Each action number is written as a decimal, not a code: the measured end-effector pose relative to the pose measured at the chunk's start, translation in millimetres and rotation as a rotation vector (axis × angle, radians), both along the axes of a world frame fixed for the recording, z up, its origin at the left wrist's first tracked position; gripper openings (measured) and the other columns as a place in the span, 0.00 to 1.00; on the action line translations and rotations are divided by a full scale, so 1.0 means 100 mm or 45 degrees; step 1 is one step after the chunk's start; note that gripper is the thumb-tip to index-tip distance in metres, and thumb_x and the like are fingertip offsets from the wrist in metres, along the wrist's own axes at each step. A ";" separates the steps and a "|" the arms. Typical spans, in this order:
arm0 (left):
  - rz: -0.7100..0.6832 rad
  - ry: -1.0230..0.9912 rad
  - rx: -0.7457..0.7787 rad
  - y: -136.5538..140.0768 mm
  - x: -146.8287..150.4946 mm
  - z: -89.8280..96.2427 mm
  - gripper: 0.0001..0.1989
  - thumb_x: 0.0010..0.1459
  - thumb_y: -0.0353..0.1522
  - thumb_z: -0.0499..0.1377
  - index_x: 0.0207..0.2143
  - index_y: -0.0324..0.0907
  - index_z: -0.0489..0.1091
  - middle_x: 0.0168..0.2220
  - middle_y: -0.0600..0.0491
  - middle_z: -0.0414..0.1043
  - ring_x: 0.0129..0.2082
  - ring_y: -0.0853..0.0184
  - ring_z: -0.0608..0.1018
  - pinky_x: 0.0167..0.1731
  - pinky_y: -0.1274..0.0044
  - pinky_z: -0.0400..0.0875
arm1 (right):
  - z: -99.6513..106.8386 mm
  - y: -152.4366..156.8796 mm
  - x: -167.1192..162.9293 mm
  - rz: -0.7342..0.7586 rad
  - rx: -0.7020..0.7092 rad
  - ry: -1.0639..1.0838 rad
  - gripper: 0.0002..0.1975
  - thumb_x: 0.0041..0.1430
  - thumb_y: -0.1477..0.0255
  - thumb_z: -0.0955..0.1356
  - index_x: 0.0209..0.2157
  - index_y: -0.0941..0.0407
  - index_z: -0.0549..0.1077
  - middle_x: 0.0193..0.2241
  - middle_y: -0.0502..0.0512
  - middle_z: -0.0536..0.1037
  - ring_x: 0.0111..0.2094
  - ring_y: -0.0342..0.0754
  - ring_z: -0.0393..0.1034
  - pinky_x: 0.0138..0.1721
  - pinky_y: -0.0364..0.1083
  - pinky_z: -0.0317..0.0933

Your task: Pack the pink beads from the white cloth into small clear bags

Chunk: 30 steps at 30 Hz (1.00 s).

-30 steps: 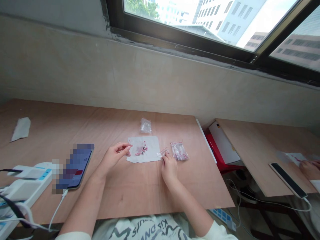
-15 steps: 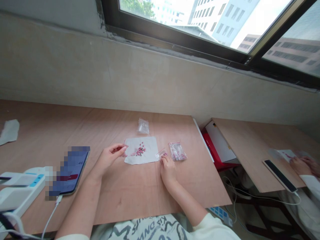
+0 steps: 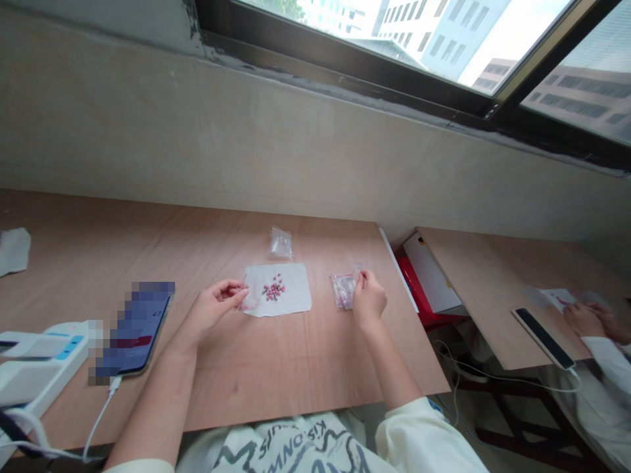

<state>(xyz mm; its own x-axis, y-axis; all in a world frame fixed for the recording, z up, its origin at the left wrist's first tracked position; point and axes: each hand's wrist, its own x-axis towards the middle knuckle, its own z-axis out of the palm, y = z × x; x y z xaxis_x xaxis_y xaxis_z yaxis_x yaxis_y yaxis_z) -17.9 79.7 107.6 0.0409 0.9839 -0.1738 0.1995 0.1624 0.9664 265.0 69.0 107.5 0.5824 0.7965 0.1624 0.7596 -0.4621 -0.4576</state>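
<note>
My left hand (image 3: 223, 299) is closed in a pinch at the left edge of a white sheet (image 3: 296, 299). Between its fingers is a small clear plastic bag (image 3: 250, 301) with a pinkish tint. A cluster of pink beads (image 3: 273, 288) with a few dark pieces lies on the sheet. Farther right, my right hand (image 3: 369, 299) is closed, its fingertips on a small clear plastic bag (image 3: 357, 268), mostly hidden. Just left of that hand, a larger clear bag with pink contents (image 3: 342, 291) rests on the table, partly covered by the hand.
Another clear bag (image 3: 280, 243) lies behind the sheet. At left are a charging phone (image 3: 140, 335), a white power strip (image 3: 49, 368) and a white scrap (image 3: 14, 251). Beyond the table's right edge, a co-worker's hands (image 3: 586, 320) work at another table with a phone (image 3: 543, 337).
My right hand has moved right and slightly up, from the sheet's right edge to the larger bag, taking the small bag along. My left hand stays at the sheet's left edge.
</note>
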 end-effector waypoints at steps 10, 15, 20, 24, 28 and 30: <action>-0.200 -0.013 0.000 0.04 0.16 0.05 0.11 0.39 0.37 0.60 0.22 0.39 0.65 0.18 0.56 0.68 0.21 0.68 0.73 0.23 0.77 0.68 | 0.04 -0.15 -0.86 0.767 0.186 0.447 0.06 0.50 0.70 0.60 0.26 0.57 0.66 0.28 0.54 0.70 0.33 0.45 0.62 0.34 0.43 0.55; -0.265 0.065 0.083 0.03 0.26 0.02 0.07 0.40 0.30 0.57 0.17 0.40 0.60 0.15 0.59 0.64 0.19 0.71 0.72 0.20 0.80 0.65 | 0.15 -0.04 -1.28 0.961 0.005 0.797 0.11 0.49 0.66 0.61 0.20 0.57 0.62 0.19 0.48 0.65 0.23 0.41 0.59 0.24 0.40 0.52; -0.350 0.156 0.052 -0.01 0.30 0.03 0.08 0.41 0.32 0.57 0.17 0.40 0.59 0.14 0.60 0.64 0.17 0.72 0.70 0.18 0.81 0.62 | 0.12 0.02 -1.23 0.972 -0.136 1.087 0.08 0.46 0.70 0.63 0.18 0.58 0.62 0.17 0.46 0.64 0.21 0.39 0.58 0.23 0.39 0.52; -0.427 0.050 -0.029 -0.05 0.31 0.11 0.08 0.41 0.35 0.58 0.20 0.39 0.64 0.19 0.57 0.67 0.22 0.70 0.72 0.24 0.79 0.66 | 0.08 0.02 -1.14 0.933 -0.146 1.174 0.07 0.44 0.73 0.63 0.17 0.58 0.64 0.16 0.47 0.66 0.21 0.40 0.60 0.24 0.40 0.53; -0.512 -0.058 -0.117 -0.03 0.28 0.18 0.10 0.44 0.37 0.55 0.26 0.38 0.67 0.26 0.53 0.69 0.28 0.68 0.72 0.30 0.77 0.67 | 0.03 0.05 -1.13 0.869 -0.154 1.226 0.07 0.45 0.74 0.64 0.17 0.59 0.64 0.16 0.47 0.66 0.21 0.40 0.62 0.25 0.40 0.54; -0.547 -0.080 -0.147 -0.01 0.25 0.18 0.10 0.44 0.36 0.56 0.27 0.38 0.68 0.27 0.53 0.69 0.29 0.68 0.72 0.31 0.76 0.68 | 0.03 0.08 -1.13 0.858 -0.177 1.245 0.06 0.45 0.74 0.64 0.18 0.59 0.64 0.16 0.47 0.66 0.21 0.40 0.62 0.24 0.40 0.54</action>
<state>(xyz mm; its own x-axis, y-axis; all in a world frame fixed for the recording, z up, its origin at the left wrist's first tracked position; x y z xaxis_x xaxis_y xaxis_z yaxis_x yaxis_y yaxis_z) 7.0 79.1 125.2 0.4552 0.8499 -0.2653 0.2140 0.1848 0.9592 151.6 76.6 110.4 -0.1303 0.9647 -0.2287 0.2256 -0.1957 -0.9543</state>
